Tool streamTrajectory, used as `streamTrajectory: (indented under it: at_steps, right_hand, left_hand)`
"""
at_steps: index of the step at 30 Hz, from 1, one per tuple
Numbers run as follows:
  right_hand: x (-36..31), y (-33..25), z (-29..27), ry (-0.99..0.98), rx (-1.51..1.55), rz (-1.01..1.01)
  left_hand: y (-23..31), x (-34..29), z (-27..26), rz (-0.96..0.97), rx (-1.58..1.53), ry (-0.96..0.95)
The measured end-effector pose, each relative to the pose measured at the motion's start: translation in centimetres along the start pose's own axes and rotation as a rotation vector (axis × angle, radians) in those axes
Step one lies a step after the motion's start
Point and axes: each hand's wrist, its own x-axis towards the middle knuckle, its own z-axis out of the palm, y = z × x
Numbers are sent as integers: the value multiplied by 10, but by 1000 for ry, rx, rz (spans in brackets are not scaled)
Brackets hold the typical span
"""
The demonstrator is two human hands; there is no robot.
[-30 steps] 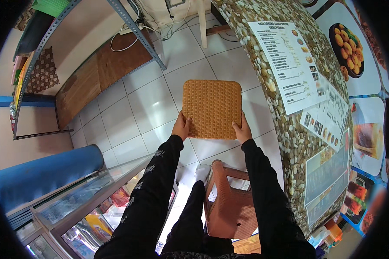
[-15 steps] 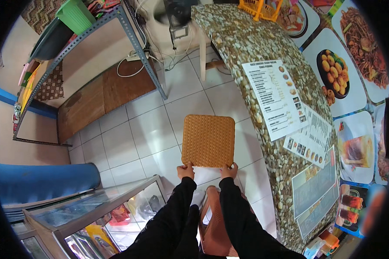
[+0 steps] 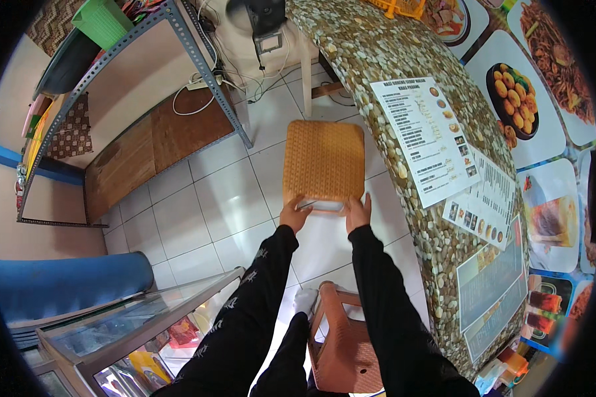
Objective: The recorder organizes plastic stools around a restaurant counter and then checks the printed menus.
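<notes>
A tan stool (image 3: 324,159) with a square, woven-pattern seat is ahead of me on the white tiles. My left hand (image 3: 295,214) is at the seat's near left corner, thumb and fingers apart. At the near right corner, my right hand (image 3: 358,213) has its fingers stretched along the edge and its thumb turned inward. Both hands look in contact with the stool or very close to it. Part of its frame shows below the seat, between my hands. Closer to me, between my forearms, is a reddish-brown woven-pattern chair or stool (image 3: 347,354).
A pebble-patterned counter (image 3: 351,73) with menu sheets (image 3: 425,142) runs along the right. At left are a metal shelf rack (image 3: 208,73), a blue roll-shaped object (image 3: 66,281) and a glass display case (image 3: 112,331). Cables (image 3: 235,79) hang at the back near a black fan-like device (image 3: 261,20).
The tan stool and both hands have moved forward, away from me. My fingers, pinching the seat's near edge before, are now spread at its corners. More of the reddish-brown seat shows.
</notes>
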Motion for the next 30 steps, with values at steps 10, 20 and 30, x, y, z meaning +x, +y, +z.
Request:
streamTrajectory:
  at_steps: [10, 20, 30]
  right_hand:
    - [-31, -73, 20, -181, -591, -298]
    - [-286, -152, -21, -288, -1302, -601]
    - [-564, -297, -46, -342, -1224, -606]
  left_hand:
    - [57, -56, 10, 239, 426, -135]
    - [121, -273, 1, 485, 272, -49]
    - [228, -533, -86, 613, 289, -71]
